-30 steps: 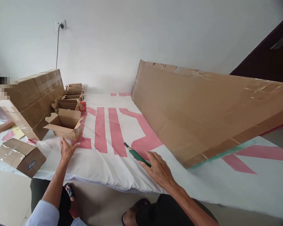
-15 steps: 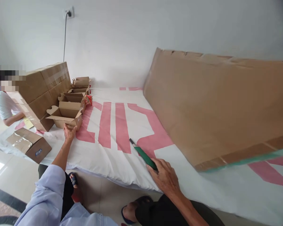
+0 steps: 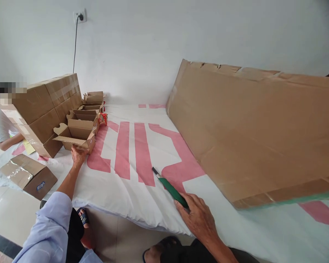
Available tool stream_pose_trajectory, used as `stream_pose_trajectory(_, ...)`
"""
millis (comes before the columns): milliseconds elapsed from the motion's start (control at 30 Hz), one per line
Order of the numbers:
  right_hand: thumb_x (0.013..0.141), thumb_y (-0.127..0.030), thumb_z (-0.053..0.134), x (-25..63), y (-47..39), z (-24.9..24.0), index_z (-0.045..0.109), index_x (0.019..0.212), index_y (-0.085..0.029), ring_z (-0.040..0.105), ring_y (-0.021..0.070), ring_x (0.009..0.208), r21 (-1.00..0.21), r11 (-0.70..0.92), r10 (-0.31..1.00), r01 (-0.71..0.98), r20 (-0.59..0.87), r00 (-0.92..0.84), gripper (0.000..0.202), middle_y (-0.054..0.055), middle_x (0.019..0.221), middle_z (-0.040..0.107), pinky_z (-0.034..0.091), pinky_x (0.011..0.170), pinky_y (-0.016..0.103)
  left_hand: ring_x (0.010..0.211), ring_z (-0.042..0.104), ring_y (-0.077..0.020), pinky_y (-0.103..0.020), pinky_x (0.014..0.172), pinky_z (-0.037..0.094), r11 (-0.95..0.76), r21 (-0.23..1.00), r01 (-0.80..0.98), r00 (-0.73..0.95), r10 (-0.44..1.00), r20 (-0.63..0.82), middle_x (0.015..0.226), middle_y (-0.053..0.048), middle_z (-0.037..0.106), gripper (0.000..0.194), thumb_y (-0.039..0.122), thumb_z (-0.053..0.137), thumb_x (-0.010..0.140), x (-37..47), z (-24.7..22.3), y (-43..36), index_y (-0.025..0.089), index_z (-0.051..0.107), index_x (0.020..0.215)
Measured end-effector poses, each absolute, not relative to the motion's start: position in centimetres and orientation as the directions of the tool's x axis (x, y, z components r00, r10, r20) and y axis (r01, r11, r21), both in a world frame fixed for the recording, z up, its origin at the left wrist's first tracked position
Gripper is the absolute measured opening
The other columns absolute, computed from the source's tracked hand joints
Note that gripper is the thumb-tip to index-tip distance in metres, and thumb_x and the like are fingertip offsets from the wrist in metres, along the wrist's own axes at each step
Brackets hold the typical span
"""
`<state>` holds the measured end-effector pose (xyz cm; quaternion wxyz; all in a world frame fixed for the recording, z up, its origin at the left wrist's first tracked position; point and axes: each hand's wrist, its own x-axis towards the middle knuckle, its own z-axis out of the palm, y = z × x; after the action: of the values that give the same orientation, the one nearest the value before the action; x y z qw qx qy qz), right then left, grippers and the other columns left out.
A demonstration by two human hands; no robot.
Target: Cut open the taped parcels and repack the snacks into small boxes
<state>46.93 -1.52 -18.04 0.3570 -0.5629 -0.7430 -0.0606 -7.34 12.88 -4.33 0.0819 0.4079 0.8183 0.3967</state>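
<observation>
My left hand [image 3: 79,155] is at the front side of a small open cardboard box [image 3: 78,138], its fingers pressed against the lower wall. The box's flaps stand up and its inside looks bare. My right hand [image 3: 199,215] is wrapped round the end of a green utility knife [image 3: 173,190], whose dark tip points up and left over the white and red cloth. Behind the nearest open box, more open boxes [image 3: 84,116] stand in a row, with a red packet [image 3: 102,119] beside them.
Stacked closed cartons [image 3: 41,106] stand at the left, a taped box [image 3: 29,175] in front of them. A person's arm [image 3: 12,141] rests beyond. A large cardboard carton [image 3: 257,135] fills the right. The cloth-covered table [image 3: 112,193] ends near my legs.
The view has shifted slightly, so the table and boxes sit a little lower. Both hands keep their places, the left at the box and the right on the knife.
</observation>
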Motion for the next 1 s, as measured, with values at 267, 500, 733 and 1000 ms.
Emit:
stream_pose_trajectory(267,0.105,-0.049,0.053,46.9,-1.4,-18.4,0.072,0.117,-0.024,0.071,0.0357,0.101,-0.340,0.330,0.810,0.880,0.581,-0.080,0.035,0.016,0.109,0.077,0.057,0.085,0.049,0.154,0.053,-0.0408,-0.049,0.119,0.049,0.362,0.737,0.571,-0.665,0.731,0.156,0.156,-0.024,0.059,0.101,0.040,0.094,0.075,-7.0,-3.9,15.5,0.020,0.036,0.155)
stream_pose_trajectory(500,0.106,-0.051,0.052,47.0,-1.4,-18.4,0.073,0.118,-0.023,0.071,0.0352,0.102,-0.339,0.323,0.814,0.884,0.577,-0.076,0.037,0.016,0.111,0.077,0.057,0.086,0.048,0.154,0.053,-0.0407,-0.049,0.120,0.048,0.360,0.732,0.579,-0.659,0.735,0.160,0.158,-0.024,0.060,0.101,0.038,0.094,0.077,-7.0,-3.8,17.5,0.018,0.035,0.158)
stream_pose_trajectory(733,0.108,-0.052,0.051,47.0,-1.4,-18.4,0.073,0.120,-0.023,0.071,0.0345,0.103,-0.321,0.342,0.791,0.883,0.606,-0.086,0.038,0.016,0.110,0.077,0.057,0.085,0.047,0.155,0.053,-0.0411,-0.047,0.119,0.050,0.352,0.732,0.584,-0.650,0.742,0.162,0.156,-0.023,0.061,0.099,0.037,0.094,0.076,-6.9,-3.8,18.6,0.018,0.038,0.156)
stream_pose_trajectory(1000,0.110,-0.054,0.049,47.1,-1.4,-18.3,0.072,0.120,-0.023,0.072,0.0350,0.104,-0.325,0.332,0.806,0.885,0.585,-0.088,0.041,0.016,0.113,0.078,0.057,0.087,0.048,0.153,0.054,-0.0410,-0.046,0.120,0.049,0.354,0.734,0.579,-0.652,0.742,0.156,0.156,-0.026,0.060,0.103,0.038,0.095,0.079,-6.8,-4.1,19.7,0.014,0.035,0.158)
